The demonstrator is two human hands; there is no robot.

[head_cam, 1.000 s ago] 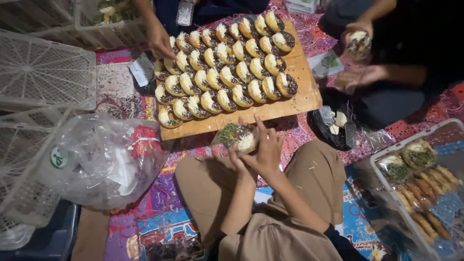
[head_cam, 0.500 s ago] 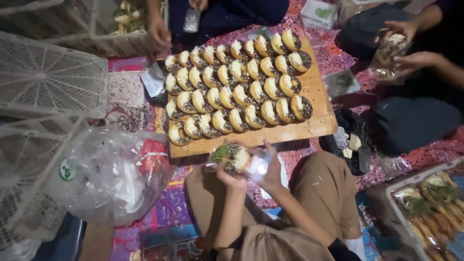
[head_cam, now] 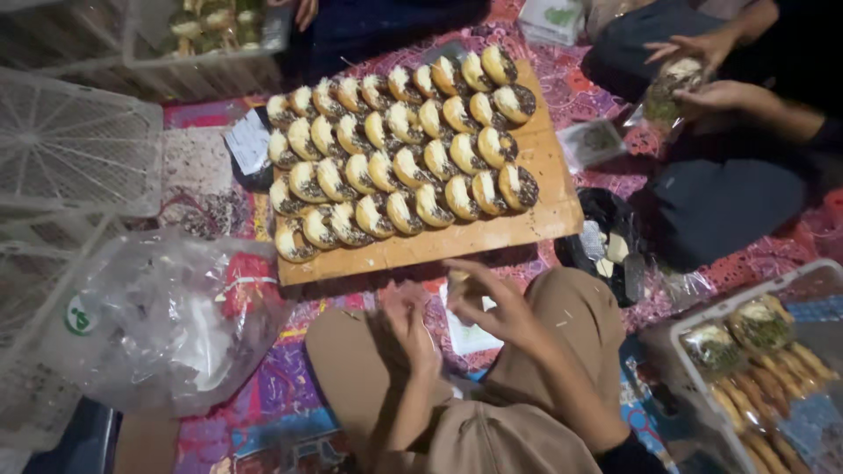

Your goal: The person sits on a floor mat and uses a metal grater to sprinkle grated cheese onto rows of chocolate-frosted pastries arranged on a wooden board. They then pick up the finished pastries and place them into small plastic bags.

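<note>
Gone from the fingers was the wrapped pastry held half a second earlier. Left hand (head_cam: 406, 329) and right hand (head_cam: 492, 303) hovered loosely spread, holding nothing, just short of the long wooden board (head_cam: 536, 219) of filled half-moon pastries (head_cam: 399, 140).

Wrapped pastry gone from both hands; left hand (head_cam: 406, 326) and right hand (head_cam: 488, 303) now bare, fingers spread above lap, just below wooden board (head_cam: 527, 230).

Just ahead of my right hand (head_cam: 492, 307) the wooden board (head_cam: 544, 189) packed with filled buns (head_cam: 399, 132) blocks the way. A clear plastic bag (head_cam: 158, 316) crowds my left hand (head_cam: 406, 329); to the right, only a narrow gap before a black bag (head_cam: 606, 250).
</note>
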